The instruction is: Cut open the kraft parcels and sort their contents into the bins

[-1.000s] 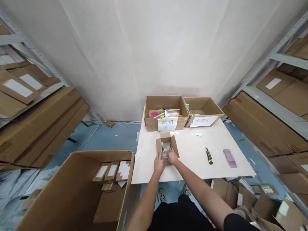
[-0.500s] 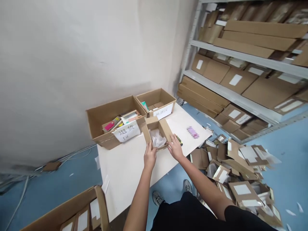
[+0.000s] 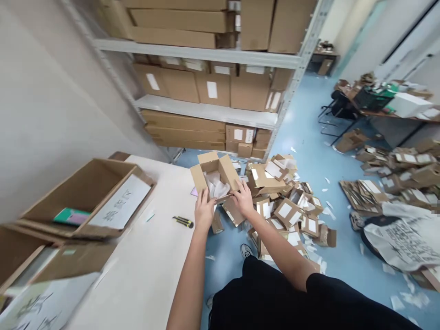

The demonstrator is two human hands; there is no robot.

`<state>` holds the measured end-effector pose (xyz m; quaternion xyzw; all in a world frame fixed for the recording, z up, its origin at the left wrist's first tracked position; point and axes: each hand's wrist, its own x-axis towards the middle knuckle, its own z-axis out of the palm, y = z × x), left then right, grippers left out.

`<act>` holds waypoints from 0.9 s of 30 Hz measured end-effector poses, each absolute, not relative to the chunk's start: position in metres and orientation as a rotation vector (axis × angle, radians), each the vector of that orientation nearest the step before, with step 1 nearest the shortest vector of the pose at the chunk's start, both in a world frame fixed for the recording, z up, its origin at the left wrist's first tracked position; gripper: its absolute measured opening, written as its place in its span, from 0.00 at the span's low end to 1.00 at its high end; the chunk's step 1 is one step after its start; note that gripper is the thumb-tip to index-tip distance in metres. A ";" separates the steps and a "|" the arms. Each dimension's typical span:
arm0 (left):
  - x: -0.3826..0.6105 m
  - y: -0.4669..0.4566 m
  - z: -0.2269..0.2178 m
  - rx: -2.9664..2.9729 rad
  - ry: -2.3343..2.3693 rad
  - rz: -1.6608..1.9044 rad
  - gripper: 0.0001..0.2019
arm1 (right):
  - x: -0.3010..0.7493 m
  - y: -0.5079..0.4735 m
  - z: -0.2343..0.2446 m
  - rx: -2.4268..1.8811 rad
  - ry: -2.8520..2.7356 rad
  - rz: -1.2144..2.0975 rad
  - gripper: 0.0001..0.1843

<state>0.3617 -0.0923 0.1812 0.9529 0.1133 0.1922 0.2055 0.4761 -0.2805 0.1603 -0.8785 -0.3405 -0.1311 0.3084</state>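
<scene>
Between both hands is a small open cardboard box [image 3: 228,173], its flaps spread and crumpled white packing paper [image 3: 216,185] inside. My left hand [image 3: 204,208] grips its near left edge; my right hand [image 3: 243,198] grips the near right edge. The box is held up past the end of the white table [image 3: 151,256], above scattered cartons. On the table lie a black and yellow utility knife [image 3: 183,222] and a small teal piece [image 3: 150,217]. A purple item [image 3: 194,191] shows partly behind the box.
Opened cartons [image 3: 285,211] are heaped on the blue floor. Metal shelving [image 3: 206,111] stacked with boxes stands beyond. A labelled cardboard bin [image 3: 118,201] sits on the table at left. At right, a person in a printed white shirt [image 3: 405,238] is bent near more cartons.
The view has turned right, and both hands have carried the open box from over the table to beyond its end, above the carton heap. Both hands still hold it.
</scene>
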 end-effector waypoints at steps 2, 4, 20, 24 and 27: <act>0.415 -0.134 0.180 2.678 0.185 0.463 0.13 | 0.506 -0.333 0.156 -2.374 -0.781 -0.379 0.11; 0.460 -0.175 0.176 2.695 0.062 0.387 0.13 | 0.528 -0.383 0.151 -2.418 -0.674 -0.421 0.11; 0.566 -0.337 0.149 2.634 -0.274 -0.079 0.22 | 0.561 -0.562 0.080 -2.652 -0.018 -0.296 0.29; 0.555 -0.301 0.162 2.631 -0.147 0.139 0.25 | 0.579 -0.539 0.084 -2.594 -0.192 -0.294 0.29; 0.542 -0.268 0.175 2.611 0.011 0.284 0.26 | 0.593 -0.498 0.097 -2.540 -0.372 -0.259 0.31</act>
